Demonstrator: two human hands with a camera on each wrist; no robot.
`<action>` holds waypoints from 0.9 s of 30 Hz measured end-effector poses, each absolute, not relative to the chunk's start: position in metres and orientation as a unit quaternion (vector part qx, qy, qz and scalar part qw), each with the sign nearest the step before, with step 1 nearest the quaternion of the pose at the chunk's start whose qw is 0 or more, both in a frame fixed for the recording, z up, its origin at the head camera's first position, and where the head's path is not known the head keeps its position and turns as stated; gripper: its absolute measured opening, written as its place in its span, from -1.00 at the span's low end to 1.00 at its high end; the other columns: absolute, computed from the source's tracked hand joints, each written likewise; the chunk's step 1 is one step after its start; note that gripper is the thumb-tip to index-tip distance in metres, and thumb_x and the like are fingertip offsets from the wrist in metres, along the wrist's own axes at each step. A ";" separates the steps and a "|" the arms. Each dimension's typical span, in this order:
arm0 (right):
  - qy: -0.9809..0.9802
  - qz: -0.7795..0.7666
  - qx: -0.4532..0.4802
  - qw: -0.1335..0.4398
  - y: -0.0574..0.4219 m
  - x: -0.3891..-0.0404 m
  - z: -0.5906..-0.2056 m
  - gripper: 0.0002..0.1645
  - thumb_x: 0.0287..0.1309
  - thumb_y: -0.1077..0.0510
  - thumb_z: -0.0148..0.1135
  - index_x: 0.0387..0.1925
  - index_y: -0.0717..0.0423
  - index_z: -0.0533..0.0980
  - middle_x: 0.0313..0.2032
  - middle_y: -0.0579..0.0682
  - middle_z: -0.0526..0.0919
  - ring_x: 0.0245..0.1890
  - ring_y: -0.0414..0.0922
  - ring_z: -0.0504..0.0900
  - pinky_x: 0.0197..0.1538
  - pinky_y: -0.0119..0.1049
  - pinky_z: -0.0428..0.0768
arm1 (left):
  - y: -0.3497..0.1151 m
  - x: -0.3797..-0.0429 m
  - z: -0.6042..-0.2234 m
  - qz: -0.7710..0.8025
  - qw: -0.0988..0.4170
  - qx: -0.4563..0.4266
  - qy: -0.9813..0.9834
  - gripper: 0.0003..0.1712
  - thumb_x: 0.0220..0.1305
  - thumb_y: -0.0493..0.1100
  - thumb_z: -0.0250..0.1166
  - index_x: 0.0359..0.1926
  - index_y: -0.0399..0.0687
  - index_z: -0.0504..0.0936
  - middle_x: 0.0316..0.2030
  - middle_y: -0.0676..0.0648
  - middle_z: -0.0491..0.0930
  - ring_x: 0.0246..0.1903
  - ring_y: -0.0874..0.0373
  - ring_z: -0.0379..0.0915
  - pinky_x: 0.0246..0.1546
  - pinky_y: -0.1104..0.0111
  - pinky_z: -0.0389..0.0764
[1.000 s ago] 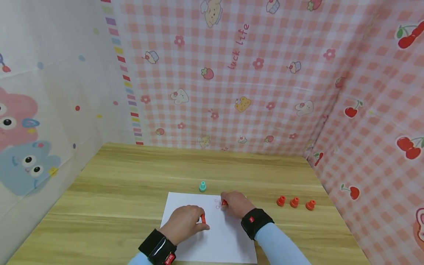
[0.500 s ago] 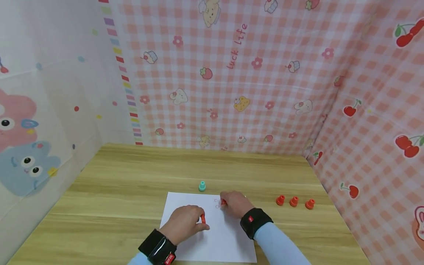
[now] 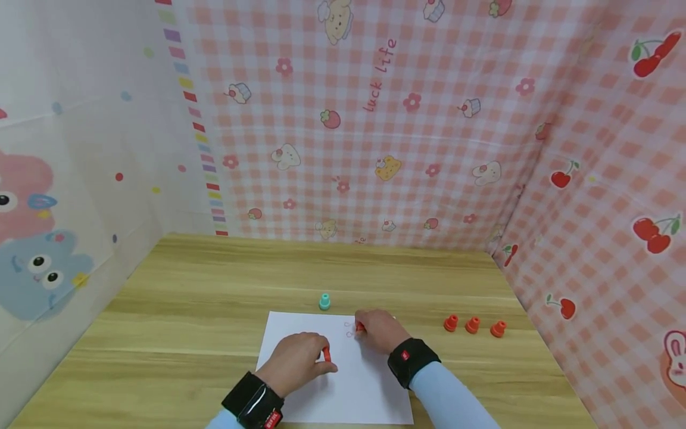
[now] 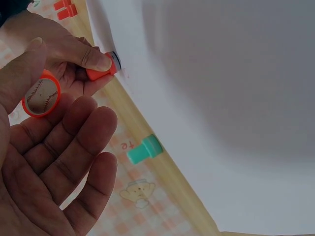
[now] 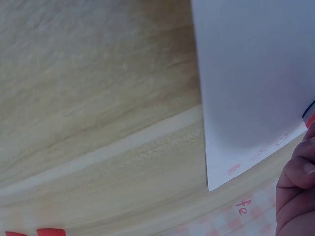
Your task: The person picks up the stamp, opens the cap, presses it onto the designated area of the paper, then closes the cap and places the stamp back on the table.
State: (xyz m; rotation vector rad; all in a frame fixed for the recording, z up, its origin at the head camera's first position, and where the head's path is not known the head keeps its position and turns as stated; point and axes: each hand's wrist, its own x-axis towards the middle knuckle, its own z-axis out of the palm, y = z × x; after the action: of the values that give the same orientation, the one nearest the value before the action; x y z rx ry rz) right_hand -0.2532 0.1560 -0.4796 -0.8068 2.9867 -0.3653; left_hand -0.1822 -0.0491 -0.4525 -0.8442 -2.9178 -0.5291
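My left hand is over the white paper, pinching a round red cap between thumb and index finger. A baseball design fills the cap's face, and the other fingers are loosely bent. By the paper's far edge, my right hand grips a small red stamp with its thumb on the side. The stamp's dark-edged base is right at the sheet. Beside it, faint pink printed marks run in a row along that edge; the right fingers mostly hide the stamp in the head view.
A teal stamp stands upright just beyond the paper. Three red stamps are lined up on the wooden table to the right. Patterned cloth walls the back and both sides.
The head view has turned slightly to the right. Both hands keep their places over the paper, with the cap and the stamp still held.
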 end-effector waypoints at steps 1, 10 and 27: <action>0.959 -0.117 -0.259 0.013 0.156 -0.253 -0.479 -0.85 0.06 0.16 0.36 -0.38 0.07 0.52 -0.54 -0.08 0.56 -0.54 -0.14 0.44 -0.37 -0.31 0.50 | -0.049 -0.182 -0.452 -0.171 0.029 -0.273 -0.946 -0.68 -0.07 0.11 0.45 -0.52 -0.02 0.63 -0.66 0.16 0.51 -0.64 0.31 0.30 -0.61 0.40 0.38; 0.962 -0.140 -0.234 0.032 0.155 -0.253 -0.481 -0.85 0.08 0.14 0.35 -0.34 0.07 0.52 -0.53 -0.08 0.55 -0.51 -0.14 0.45 -0.36 -0.29 0.51 | -0.052 -0.180 -0.451 -0.176 0.035 -0.272 -0.945 -0.67 -0.07 0.12 0.45 -0.52 -0.02 0.62 -0.66 0.17 0.51 -0.64 0.31 0.31 -0.62 0.40 0.38; 0.931 -0.353 -0.087 -0.010 0.171 -0.244 -0.449 -0.83 0.23 0.12 0.22 -0.16 0.05 0.53 -0.41 -0.01 0.60 -0.49 -0.11 0.46 -0.48 -0.30 0.42 | -0.052 -0.180 -0.454 -0.175 0.036 -0.266 -0.947 -0.70 0.00 0.10 0.42 -0.51 -0.02 0.64 -0.69 0.15 0.46 -0.67 0.31 0.28 -0.64 0.41 0.34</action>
State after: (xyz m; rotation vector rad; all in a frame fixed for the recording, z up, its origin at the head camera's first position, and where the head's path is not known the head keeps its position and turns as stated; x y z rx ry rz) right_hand -0.2443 0.1714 -0.4489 -0.2752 2.9456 -1.1171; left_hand -0.1797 -0.0525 -0.4540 -0.8180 -2.9090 -0.5366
